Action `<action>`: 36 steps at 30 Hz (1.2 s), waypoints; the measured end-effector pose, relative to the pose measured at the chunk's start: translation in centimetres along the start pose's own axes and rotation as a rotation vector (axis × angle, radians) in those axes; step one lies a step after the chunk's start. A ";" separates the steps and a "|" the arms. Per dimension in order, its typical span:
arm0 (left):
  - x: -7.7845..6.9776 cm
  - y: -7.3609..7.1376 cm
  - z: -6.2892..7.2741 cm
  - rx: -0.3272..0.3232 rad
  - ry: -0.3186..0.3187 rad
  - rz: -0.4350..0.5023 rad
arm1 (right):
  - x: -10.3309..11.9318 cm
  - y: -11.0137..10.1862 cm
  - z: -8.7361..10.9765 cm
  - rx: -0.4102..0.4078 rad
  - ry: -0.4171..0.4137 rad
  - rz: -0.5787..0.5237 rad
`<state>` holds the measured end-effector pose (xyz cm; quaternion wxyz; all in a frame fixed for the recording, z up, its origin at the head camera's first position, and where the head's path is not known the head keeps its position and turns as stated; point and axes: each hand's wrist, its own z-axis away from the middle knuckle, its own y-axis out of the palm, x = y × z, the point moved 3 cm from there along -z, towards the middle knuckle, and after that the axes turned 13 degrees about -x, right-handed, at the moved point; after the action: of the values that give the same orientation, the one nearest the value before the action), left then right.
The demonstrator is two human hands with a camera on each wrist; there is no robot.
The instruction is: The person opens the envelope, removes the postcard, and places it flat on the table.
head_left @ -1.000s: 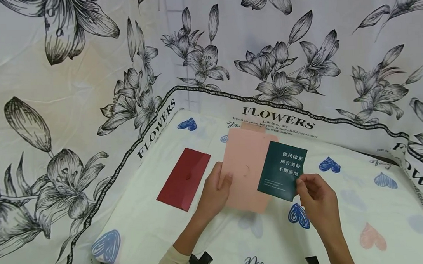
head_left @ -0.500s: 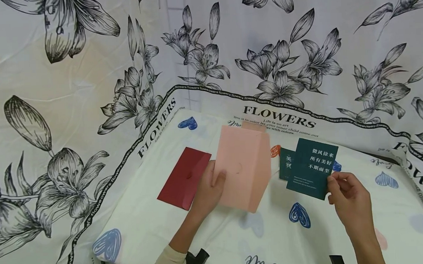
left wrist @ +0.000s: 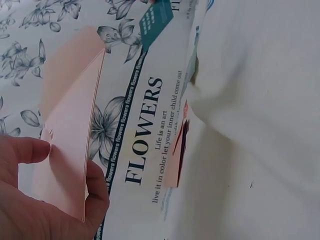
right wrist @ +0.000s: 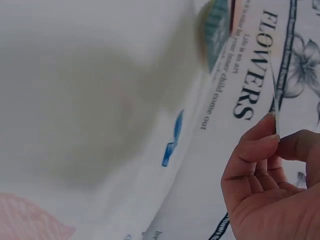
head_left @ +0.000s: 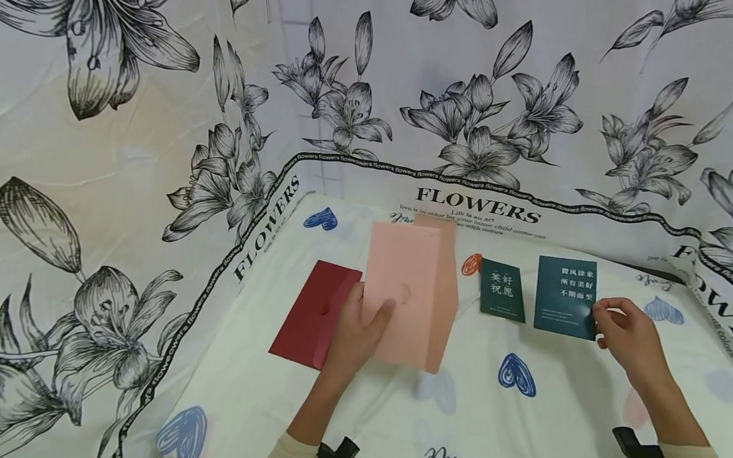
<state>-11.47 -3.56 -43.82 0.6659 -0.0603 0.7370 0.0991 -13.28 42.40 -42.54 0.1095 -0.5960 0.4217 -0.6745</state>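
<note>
My left hand (head_left: 357,334) holds a pink envelope (head_left: 402,265) upright above the table, thumb on the near face and fingers behind, as the left wrist view shows. Its flap (head_left: 444,290) stands folded out along the right side. My right hand (head_left: 629,338) pinches the right edge of a dark green card (head_left: 564,299) with white Chinese writing, held up over the table. In the right wrist view this card (right wrist: 274,95) shows edge-on between thumb and fingertips. A second dark green card (head_left: 502,295) lies flat between the envelope and the held card.
A dark red envelope (head_left: 309,318) lies left of my left hand, partly behind it. Another pink piece (left wrist: 173,167) lies on the table behind the held envelope. White cloth (head_left: 470,414) with printed hearts covers the table; a flower-printed curtain (head_left: 337,88) hangs behind.
My right hand has drawn the green card rightward, away from the envelope, and lower. The second green card beneath it has come fully into view. The envelope has shifted slightly left, its flap showing.
</note>
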 end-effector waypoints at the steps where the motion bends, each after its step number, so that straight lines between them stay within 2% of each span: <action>1: 0.1 0.0 0.0 -0.002 -0.011 0.005 | -0.4 0.1 -0.6 0.018 0.009 0.009; 5: 0.3 -0.1 0.1 -0.002 -0.046 0.027 | -1.9 0.5 -2.6 0.075 0.027 0.041; 11: 0.4 -0.1 -0.1 -0.019 -0.019 -0.026 | -2.9 1.0 -4.4 0.100 0.035 0.075; 16: 0.3 -0.1 -0.2 -0.035 -0.022 -0.046 | -3.0 1.2 -5.5 0.121 0.061 0.109; 22: 0.2 -0.1 -0.2 -0.028 -0.014 -0.015 | -2.9 1.6 -6.2 0.142 0.064 0.135; 28: 0.3 0.0 -0.2 -0.010 -0.020 0.016 | -2.8 1.8 -6.6 0.156 0.058 0.228; 36: 0.5 0.1 -0.4 0.007 -0.028 0.011 | -3.1 1.9 -7.3 0.202 0.074 0.291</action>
<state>-11.91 -3.56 -44.30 0.6759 -0.0522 0.7282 0.1010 -19.64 46.45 -45.60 0.2496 -0.4893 0.4373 -0.7121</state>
